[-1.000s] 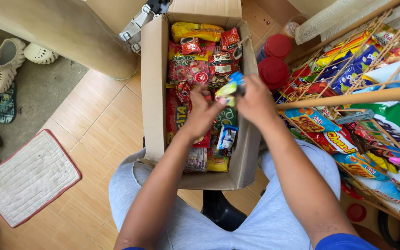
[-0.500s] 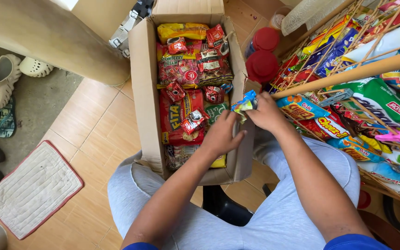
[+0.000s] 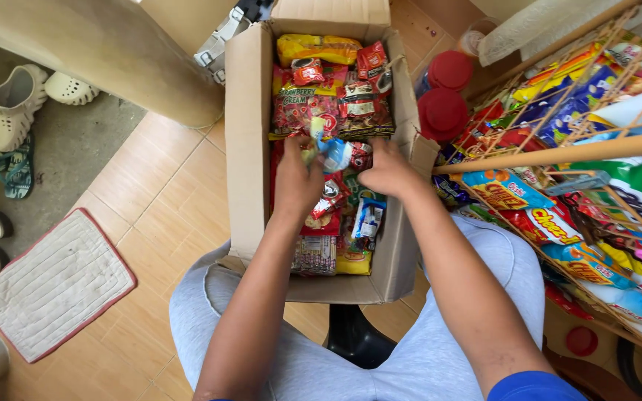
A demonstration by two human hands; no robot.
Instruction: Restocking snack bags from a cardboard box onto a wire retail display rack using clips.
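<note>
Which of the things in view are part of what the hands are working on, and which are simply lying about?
In hand:
- left hand holding a blue snack packet
- right hand among the packets
- cardboard box full of snack packets

Lying about:
- red lids
- snack rack
- floor mat
- sandals

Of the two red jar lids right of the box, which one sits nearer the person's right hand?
The lower red lid, touching the cardboard box wall, is nearer the right hand; the other red lid lies farther up.
</note>
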